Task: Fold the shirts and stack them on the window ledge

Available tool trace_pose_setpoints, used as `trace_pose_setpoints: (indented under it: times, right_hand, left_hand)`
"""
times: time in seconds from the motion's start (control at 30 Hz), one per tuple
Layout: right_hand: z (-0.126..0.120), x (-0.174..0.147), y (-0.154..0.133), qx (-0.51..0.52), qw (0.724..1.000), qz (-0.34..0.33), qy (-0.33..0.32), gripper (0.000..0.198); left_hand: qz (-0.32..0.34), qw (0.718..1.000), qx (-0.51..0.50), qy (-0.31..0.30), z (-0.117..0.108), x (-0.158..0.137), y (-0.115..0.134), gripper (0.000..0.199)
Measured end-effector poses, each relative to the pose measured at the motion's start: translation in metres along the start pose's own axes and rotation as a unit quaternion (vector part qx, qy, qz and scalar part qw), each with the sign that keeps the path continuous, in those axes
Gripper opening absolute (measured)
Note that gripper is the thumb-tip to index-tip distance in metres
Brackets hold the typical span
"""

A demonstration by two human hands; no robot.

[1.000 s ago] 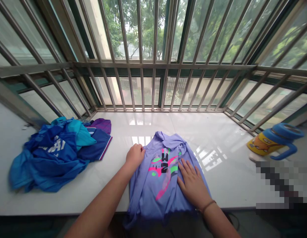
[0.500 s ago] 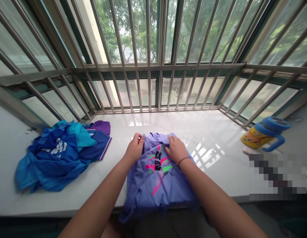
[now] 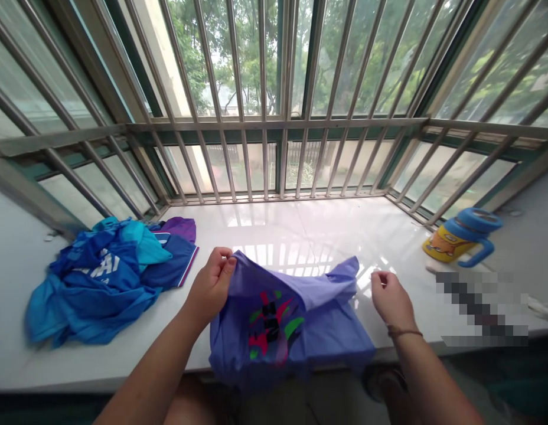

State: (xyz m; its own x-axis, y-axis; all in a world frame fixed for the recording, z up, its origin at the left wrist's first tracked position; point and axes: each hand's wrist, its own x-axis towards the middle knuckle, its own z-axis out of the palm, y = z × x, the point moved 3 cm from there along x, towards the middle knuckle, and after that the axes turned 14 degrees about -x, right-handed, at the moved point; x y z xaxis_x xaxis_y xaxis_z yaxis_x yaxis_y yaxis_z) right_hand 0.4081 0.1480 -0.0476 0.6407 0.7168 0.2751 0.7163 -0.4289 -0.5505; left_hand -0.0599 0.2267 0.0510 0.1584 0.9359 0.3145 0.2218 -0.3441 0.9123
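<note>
A light purple shirt [image 3: 331, 330] with a pink, green and black print lies over the front edge of the white sill. My left hand [image 3: 214, 280] is closed, pinching the shirt's upper left corner and lifting it slightly off the surface. From there the cloth sags in a fold towards a raised, bunched tip on the right. Beyond that tip, apart from the cloth, is my right hand [image 3: 393, 304], its fingers curled together with nothing visible in them. The shirt's lower part hangs past the sill edge, where it is dark and blurred.
Blue and purple clothes [image 3: 118, 277] are heaped on the left of the white sill [image 3: 274, 230]. A blue and yellow handled bottle [image 3: 460, 236] stands at the right, near a pixelated patch. Metal bars [image 3: 280, 121] and windows enclose the back and sides.
My left hand has moved left and nearer, drawing the shirt's corner along. My right hand has come off the shirt and moved right, its fingers now curled. The shirt's top has folded and sagged.
</note>
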Motion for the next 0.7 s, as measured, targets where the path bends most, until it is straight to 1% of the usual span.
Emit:
trace_pose_setpoints:
  times: [0.03,0.07,0.1,0.13,0.17,0.2,0.23,0.27,0.33,0.37,0.43,0.5,0.53,0.6,0.63,0.7]
  right_hand:
    - [-0.003,-0.021,-0.008,-0.013,0.998,-0.061,0.017,0.049]
    - [-0.003,-0.046,-0.022,-0.006,0.989,-0.148,0.021,0.052]
    - [0.002,-0.074,-0.038,0.002,0.968,-0.250,-0.005,0.056]
    - [0.011,-0.103,-0.055,-0.002,0.940,-0.338,-0.042,0.065]
    - [0.022,-0.129,-0.070,-0.018,0.916,-0.396,-0.071,0.078]
    - [0.033,-0.151,-0.082,-0.031,0.902,-0.423,-0.081,0.086]
    - [0.044,-0.166,-0.090,-0.041,0.902,-0.422,-0.081,0.082]
    - [0.053,-0.175,-0.096,-0.043,0.910,-0.407,-0.073,0.070]
    - [0.063,-0.179,-0.099,-0.025,0.928,-0.368,-0.060,0.045]
    - [0.062,-0.176,-0.098,-0.004,0.935,-0.351,-0.057,0.037]
    - [0.050,-0.167,-0.090,0.050,0.945,-0.318,-0.061,0.030]
    - [0.028,-0.163,-0.078,0.101,0.954,-0.277,-0.060,0.027]
    - [0.014,-0.164,-0.070,0.119,0.957,-0.258,-0.055,0.027]
    - [-0.011,-0.173,-0.057,0.137,0.957,-0.252,-0.049,0.028]
    - [-0.023,-0.180,-0.052,0.139,0.953,-0.263,-0.055,0.029]
    - [-0.041,-0.194,-0.045,0.138,0.941,-0.296,-0.091,0.030]
  left_hand:
    - [0.007,1.000,0.024,-0.012,0.005,-0.006,0.003,0.023]
    - [0.014,0.999,0.045,-0.027,0.010,-0.011,0.006,0.021]
    - [0.021,0.997,0.062,-0.043,0.016,-0.016,0.010,0.020]
    - [0.029,0.995,0.075,-0.057,0.021,-0.021,0.014,0.019]
    - [0.038,0.993,0.087,-0.067,0.025,-0.026,0.019,0.018]
    - [0.050,0.991,0.098,-0.072,0.027,-0.032,0.024,0.018]
    - [0.063,0.989,0.108,-0.074,0.027,-0.038,0.029,0.018]
    - [0.078,0.987,0.119,-0.077,0.025,-0.045,0.034,0.018]
    - [0.114,0.979,0.139,-0.098,0.018,-0.061,0.043,0.018]
    - [0.135,0.973,0.147,-0.116,0.013,-0.071,0.046,0.016]
    - [0.173,0.959,0.165,-0.151,0.000,-0.092,0.047,0.012]
    - [0.198,0.947,0.188,-0.166,-0.015,-0.113,0.040,0.023]
    - [0.200,0.944,0.202,-0.169,-0.021,-0.123,0.034,0.030]
    - [0.168,0.946,0.221,-0.167,-0.032,-0.140,0.019,0.039]
    - [0.132,0.952,0.223,-0.165,-0.035,-0.146,0.010,0.041]
    - [0.025,0.964,0.208,-0.162,-0.040,-0.156,-0.007,0.037]
